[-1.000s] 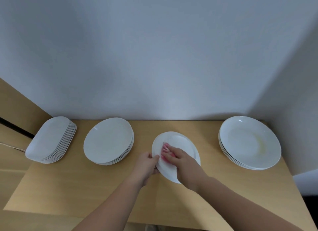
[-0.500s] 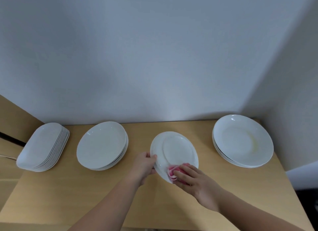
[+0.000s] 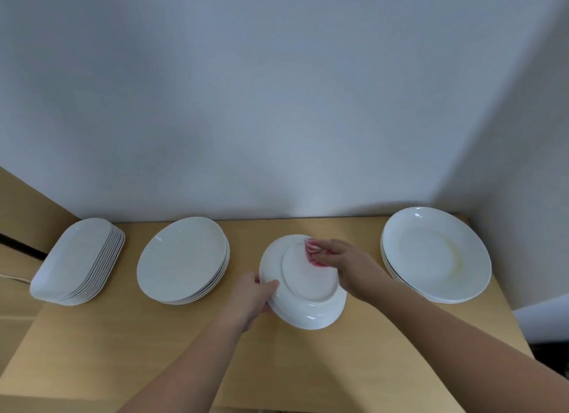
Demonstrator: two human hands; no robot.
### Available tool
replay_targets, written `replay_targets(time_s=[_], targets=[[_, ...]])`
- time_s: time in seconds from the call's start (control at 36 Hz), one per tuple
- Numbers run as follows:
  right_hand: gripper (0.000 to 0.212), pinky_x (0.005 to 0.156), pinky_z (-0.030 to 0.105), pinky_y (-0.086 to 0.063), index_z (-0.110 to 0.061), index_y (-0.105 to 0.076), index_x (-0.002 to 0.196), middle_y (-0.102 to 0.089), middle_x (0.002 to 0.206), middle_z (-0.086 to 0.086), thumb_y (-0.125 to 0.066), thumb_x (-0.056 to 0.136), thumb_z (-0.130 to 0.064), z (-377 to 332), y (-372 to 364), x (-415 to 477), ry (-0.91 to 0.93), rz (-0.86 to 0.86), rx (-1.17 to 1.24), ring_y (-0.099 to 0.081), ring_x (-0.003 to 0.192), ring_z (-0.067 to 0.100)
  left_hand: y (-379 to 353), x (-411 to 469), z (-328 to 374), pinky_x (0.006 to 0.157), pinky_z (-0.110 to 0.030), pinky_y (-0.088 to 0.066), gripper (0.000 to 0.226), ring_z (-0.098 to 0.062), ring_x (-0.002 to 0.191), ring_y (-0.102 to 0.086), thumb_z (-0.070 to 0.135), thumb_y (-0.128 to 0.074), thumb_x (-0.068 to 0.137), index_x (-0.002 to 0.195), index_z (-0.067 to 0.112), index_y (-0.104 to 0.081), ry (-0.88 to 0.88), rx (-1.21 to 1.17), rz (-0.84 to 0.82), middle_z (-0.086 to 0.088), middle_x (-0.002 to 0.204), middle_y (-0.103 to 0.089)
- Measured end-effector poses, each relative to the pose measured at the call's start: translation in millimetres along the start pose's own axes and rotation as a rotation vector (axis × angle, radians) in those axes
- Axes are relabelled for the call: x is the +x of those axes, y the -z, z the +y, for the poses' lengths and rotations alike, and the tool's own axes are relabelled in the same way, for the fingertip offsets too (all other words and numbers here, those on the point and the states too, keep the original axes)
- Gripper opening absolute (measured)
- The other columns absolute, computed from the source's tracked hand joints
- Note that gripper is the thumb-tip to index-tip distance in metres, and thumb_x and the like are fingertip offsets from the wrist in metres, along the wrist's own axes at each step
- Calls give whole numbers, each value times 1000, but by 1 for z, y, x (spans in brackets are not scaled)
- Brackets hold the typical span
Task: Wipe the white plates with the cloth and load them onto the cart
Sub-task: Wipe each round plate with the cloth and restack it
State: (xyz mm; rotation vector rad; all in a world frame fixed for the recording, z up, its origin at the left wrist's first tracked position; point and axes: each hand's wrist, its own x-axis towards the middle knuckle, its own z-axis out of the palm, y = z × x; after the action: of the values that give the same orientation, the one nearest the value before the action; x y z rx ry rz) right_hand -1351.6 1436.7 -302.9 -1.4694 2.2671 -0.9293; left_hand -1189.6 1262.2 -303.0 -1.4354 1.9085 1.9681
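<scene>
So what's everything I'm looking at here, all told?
Oblong plates: one stack, white, table's far left.
Round plates: one stack, white, left of centre.
Deep plates: one stack, white, far right.
Held plate: one, white, centre.
Pink cloth: one, pink, on the held plate's far edge.
Table: one, light wood, against the wall.
Wall: one, grey-white, behind the table.
Left hand: grips the held plate's left rim.
Right hand: holds the cloth against that plate.
</scene>
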Motion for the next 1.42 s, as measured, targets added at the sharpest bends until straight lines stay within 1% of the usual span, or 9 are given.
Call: replay_targets(time_s=[0.14,0.25,0.53,0.61,0.72,0.86,0.97,1.17,1.42], targets=[[61,111,20,-28,-27,-54,135,-31,152,-18,-50,88,11,0,-22,27,-3,-107,-90,-33,139,10,-3,-2,2,82,-50,-58,13,-32,100,-64,12,-66,90,95,11,-54,-24,41,25,-14,107,-62],[44,107,13,-28,-44,-52,132,-31,143,-32,-57,96,-17,20,-31,-2,-117,-101,-71,-35,137,4,-4,-1,3,84,-50,-58,20,-30,100,-64,14,-65,90,105,6,-54,-6,36,47,-13,109,-62],[57,107,19,-35,-24,-68,120,-44,145,-13,-48,81,13,11,-34,-73,-37,-133,-65,-43,132,7,-6,2,0,88,-51,-56,18,-27,98,-64,20,-66,89,100,11,-55,-23,76,66,-9,105,-62],[46,104,19,-37,-19,-73,112,-54,139,-5,-51,84,11,10,-35,-85,-112,-46,-46,-52,126,14,-6,2,-2,86,-48,-57,23,-24,96,-64,22,-66,89,106,11,-56,-20,83,69,-6,104,-63],[46,101,-3,-18,-17,-66,123,-49,142,-4,-47,90,8,10,-45,-95,-328,7,30,-41,130,3,-9,4,-5,75,-38,-59,17,-21,93,-64,22,-66,89,99,14,-55,-30,63,78,-5,105,-63],[43,100,7,-29,-27,-57,133,-43,143,-11,-46,97,-7,-2,-64,-100,-387,-35,47,-48,125,6,-13,0,-6,71,-35,-59,14,-21,93,-64,22,-66,89,94,17,-54,-39,65,84,-5,105,-62],[42,99,8,-33,-28,-56,134,-41,139,-14,-44,98,-9,-5,-60,-104,-334,-126,23,-50,118,5,-12,-2,-7,66,-31,-56,14,-20,92,-64,22,-65,90,94,17,-54,-23,45,90,-5,105,-62],[36,98,7,-32,-26,-61,122,-46,134,-13,-43,97,-8,-11,-38,-102,-88,-368,-44,-46,122,3,-15,-4,-4,87,-45,-57,25,-27,100,-65,18,-65,91,109,4,-57,14,-46,60,-11,111,-65],[44,87,-5,-21,-27,-63,126,-50,137,-8,-47,92,-4,-20,18,-81,-67,-182,-130,-53,117,9,-27,-13,15,89,-38,-55,13,-27,105,-63,8,-62,94,103,11,-54,22,-339,-20,-11,114,-64]])
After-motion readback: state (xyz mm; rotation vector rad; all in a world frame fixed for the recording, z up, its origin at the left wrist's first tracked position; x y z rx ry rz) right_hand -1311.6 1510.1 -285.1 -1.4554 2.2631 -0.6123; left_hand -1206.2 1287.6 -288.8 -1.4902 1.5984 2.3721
